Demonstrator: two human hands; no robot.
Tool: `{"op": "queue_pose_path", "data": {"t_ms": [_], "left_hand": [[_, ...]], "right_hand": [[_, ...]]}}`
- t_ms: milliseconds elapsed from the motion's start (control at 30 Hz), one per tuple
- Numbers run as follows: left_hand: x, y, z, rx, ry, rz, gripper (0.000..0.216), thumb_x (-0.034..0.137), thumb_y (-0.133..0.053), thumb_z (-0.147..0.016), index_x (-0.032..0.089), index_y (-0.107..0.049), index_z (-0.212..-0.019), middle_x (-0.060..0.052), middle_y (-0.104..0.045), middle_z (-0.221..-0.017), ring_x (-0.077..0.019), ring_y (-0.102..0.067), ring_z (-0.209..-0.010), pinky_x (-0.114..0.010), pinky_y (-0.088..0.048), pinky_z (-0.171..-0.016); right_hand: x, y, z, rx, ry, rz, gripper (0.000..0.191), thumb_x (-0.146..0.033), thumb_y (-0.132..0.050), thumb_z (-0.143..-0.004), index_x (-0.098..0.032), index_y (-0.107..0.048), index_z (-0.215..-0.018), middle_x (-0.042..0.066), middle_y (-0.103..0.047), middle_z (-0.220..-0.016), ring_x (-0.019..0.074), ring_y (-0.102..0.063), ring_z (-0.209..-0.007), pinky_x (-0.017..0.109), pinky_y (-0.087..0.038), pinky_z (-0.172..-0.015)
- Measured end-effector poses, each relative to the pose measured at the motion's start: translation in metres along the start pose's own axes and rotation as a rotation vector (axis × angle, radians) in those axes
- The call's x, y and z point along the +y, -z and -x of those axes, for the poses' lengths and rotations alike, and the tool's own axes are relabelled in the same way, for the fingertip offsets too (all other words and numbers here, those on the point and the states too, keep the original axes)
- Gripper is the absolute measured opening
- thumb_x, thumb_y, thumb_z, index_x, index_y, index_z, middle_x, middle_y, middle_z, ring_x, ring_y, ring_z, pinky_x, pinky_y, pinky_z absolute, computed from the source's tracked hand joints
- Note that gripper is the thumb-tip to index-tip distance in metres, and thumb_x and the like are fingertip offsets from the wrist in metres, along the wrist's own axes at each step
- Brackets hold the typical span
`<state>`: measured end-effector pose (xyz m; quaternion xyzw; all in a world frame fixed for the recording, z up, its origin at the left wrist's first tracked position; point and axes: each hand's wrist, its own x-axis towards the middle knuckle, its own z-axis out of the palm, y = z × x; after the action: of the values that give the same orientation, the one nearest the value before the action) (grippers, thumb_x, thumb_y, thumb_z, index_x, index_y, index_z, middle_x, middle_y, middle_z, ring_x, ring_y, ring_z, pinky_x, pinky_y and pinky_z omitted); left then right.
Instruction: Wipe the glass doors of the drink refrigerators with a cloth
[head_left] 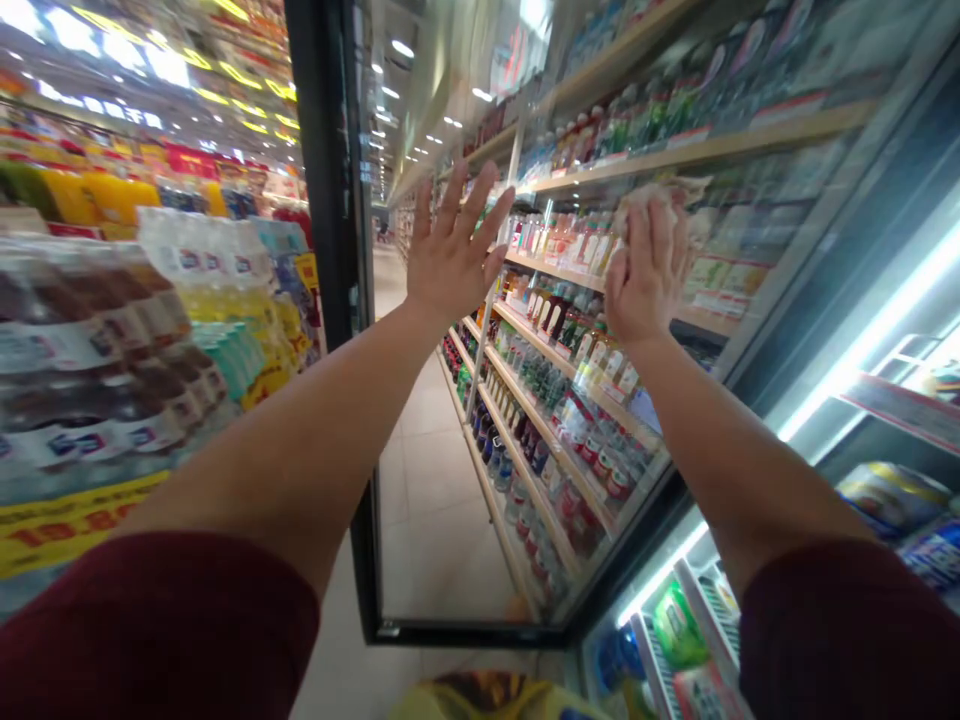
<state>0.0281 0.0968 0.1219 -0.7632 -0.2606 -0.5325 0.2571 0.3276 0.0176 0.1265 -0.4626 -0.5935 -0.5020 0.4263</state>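
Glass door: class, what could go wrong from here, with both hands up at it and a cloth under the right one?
The left hand, bare and spread at the glass door, might leave smudges. The door stands open, so a hard push from the right hand on the cloth could perhaps swing it. Cans show beside the right arm; an elbow drawn back might knock one.

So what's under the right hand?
A crumpled pale cloth, its edges showing past the fingers of the right hand. Its middle, and the glass door behind it, are covered.
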Motion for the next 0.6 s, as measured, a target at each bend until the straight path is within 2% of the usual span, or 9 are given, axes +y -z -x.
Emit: {"op": "queue_pose_path", "data": {"t_ms": [67,100,200,267,333,433,467,533,600], "left_hand": [[-0.003,-0.002,-0.001,0.006,-0.011,0.029,0.073,0.07,-0.041,-0.108,0.039,-0.036,-0.174,0.018,-0.013,-0.18,-0.0099,0.011,-0.171,-0.036,0.03,-0.135],[-0.004,-0.002,-0.002,0.01,-0.014,0.04,0.072,0.07,-0.041,-0.107,0.041,-0.036,-0.173,0.02,-0.013,-0.18,-0.0096,0.011,-0.171,-0.035,0.03,-0.135],[-0.006,-0.003,-0.003,0.023,-0.023,0.046,0.073,0.071,-0.041,-0.106,0.04,-0.039,-0.172,0.02,-0.016,-0.179,-0.0096,0.01,-0.171,-0.034,0.03,-0.135],[-0.006,-0.003,-0.003,0.025,-0.028,0.029,0.073,0.071,-0.041,-0.107,0.038,-0.04,-0.172,0.018,-0.018,-0.18,-0.0097,0.01,-0.171,-0.035,0.029,-0.135],[-0.004,-0.003,-0.002,0.032,-0.029,0.004,0.073,0.069,-0.04,-0.107,0.037,-0.039,-0.172,0.017,-0.019,-0.18,-0.0101,0.01,-0.171,-0.037,0.028,-0.136],[-0.002,-0.005,-0.002,0.054,-0.019,-0.031,0.07,0.067,-0.038,-0.107,0.04,-0.042,-0.171,0.017,-0.024,-0.179,-0.0088,0.012,-0.17,-0.035,0.026,-0.137],[-0.002,-0.006,-0.002,0.056,-0.02,-0.04,0.069,0.067,-0.037,-0.107,0.04,-0.042,-0.17,0.018,-0.027,-0.178,-0.007,0.014,-0.169,-0.034,0.026,-0.137],[-0.004,-0.008,-0.003,0.056,-0.033,-0.054,0.069,0.066,-0.035,-0.107,0.039,-0.042,-0.17,0.019,-0.03,-0.177,-0.0019,0.021,-0.167,-0.031,0.028,-0.135],[-0.007,-0.01,-0.005,0.059,-0.055,-0.059,0.069,0.066,-0.032,-0.108,0.035,-0.041,-0.17,0.018,-0.03,-0.177,0.0022,0.027,-0.164,-0.029,0.033,-0.131]], "right_hand": [[-0.002,-0.003,0.007,0.029,-0.033,0.022,0.063,-0.036,-0.035,-0.112,-0.013,-0.046,-0.17,0.017,-0.041,-0.177,0.0425,-0.03,-0.168,0.074,-0.03,-0.132],[-0.002,-0.002,0.009,-0.03,0.067,0.014,0.062,-0.036,-0.038,-0.112,-0.015,-0.047,-0.17,0.015,-0.041,-0.178,0.0419,-0.03,-0.168,0.073,-0.031,-0.132],[0.0,0.006,0.008,-0.345,0.558,-0.062,0.056,-0.039,-0.044,-0.112,-0.026,-0.054,-0.165,0.005,-0.049,-0.174,0.0356,-0.034,-0.168,0.067,-0.032,-0.135],[0.001,0.011,0.004,-0.477,0.738,-0.099,0.053,-0.04,-0.046,-0.112,-0.031,-0.057,-0.163,0.002,-0.053,-0.172,0.0327,-0.039,-0.166,0.066,-0.031,-0.136],[-0.002,0.012,0.003,-0.405,0.613,-0.083,0.054,-0.038,-0.045,-0.112,-0.028,-0.056,-0.164,0.004,-0.051,-0.172,0.035,-0.04,-0.165,0.069,-0.031,-0.135],[-0.013,0.007,0.009,-0.128,0.154,-0.014,0.06,-0.036,-0.039,-0.112,-0.017,-0.05,-0.168,0.014,-0.044,-0.176,0.0423,-0.035,-0.167,0.075,-0.029,-0.132],[-0.017,0.006,0.011,-0.104,0.089,-0.008,0.062,-0.035,-0.038,-0.112,-0.015,-0.048,-0.169,0.015,-0.042,-0.177,0.0441,-0.032,-0.167,0.077,-0.028,-0.132],[-0.022,0.006,0.013,-0.241,0.222,-0.057,0.062,-0.037,-0.041,-0.111,-0.017,-0.049,-0.169,0.013,-0.043,-0.177,0.0443,-0.029,-0.168,0.078,-0.026,-0.132],[-0.022,0.011,0.007,-0.507,0.537,-0.154,0.058,-0.038,-0.045,-0.11,-0.028,-0.051,-0.167,0.004,-0.046,-0.176,0.0386,-0.032,-0.169,0.074,-0.024,-0.136]]}}
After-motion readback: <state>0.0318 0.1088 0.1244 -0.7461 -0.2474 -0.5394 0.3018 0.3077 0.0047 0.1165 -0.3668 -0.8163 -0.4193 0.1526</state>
